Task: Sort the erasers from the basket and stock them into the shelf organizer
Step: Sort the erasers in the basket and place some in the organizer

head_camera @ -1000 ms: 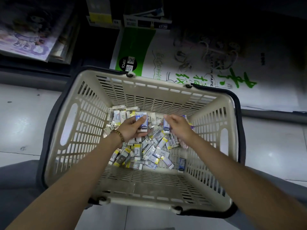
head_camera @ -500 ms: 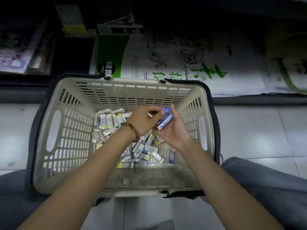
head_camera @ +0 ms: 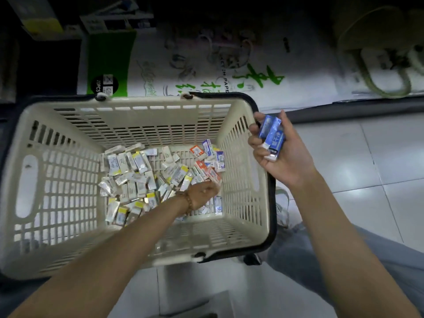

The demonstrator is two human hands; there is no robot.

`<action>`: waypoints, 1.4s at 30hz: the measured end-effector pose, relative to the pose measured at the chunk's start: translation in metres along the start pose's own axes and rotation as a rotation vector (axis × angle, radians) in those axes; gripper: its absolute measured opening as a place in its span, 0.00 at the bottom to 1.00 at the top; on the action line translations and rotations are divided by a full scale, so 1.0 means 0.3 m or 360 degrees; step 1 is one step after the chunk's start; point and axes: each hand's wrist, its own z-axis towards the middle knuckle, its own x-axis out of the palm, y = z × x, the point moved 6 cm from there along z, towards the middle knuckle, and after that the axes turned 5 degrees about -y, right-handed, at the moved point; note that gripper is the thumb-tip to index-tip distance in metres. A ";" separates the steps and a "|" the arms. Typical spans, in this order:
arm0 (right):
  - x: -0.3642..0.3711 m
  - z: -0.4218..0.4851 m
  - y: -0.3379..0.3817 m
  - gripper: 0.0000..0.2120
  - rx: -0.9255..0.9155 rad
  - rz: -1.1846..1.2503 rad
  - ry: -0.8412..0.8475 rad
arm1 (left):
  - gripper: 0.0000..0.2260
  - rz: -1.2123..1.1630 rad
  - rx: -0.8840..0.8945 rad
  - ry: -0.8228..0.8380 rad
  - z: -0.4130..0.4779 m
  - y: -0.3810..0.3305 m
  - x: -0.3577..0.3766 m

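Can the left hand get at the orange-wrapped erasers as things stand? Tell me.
Probably yes. The left hand is down inside the basket, right beside the orange-wrapped erasers, which lie atop the pile uncovered. The right hand, holding blue erasers, is outside the basket and out of the way.

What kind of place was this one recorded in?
Probably a stationery shop aisle: a plastic shopping basket of wrapped erasers sits on a tiled floor, next to a big pack of sketch paper.
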 end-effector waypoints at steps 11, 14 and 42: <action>0.012 0.026 -0.034 0.20 0.0045 -0.0178 0.0108 | 0.03 0.0492 0.0064 -0.0224 0.094 0.075 0.085; 0.015 0.023 -0.036 0.19 0.0041 -0.0194 0.0107 | 0.13 0.0114 -0.0092 -0.0323 0.073 0.081 0.080; 0.452 0.026 -0.420 0.15 0.0143 -0.1733 0.0262 | 0.21 -0.2562 0.0252 -0.0323 -0.294 0.026 -0.362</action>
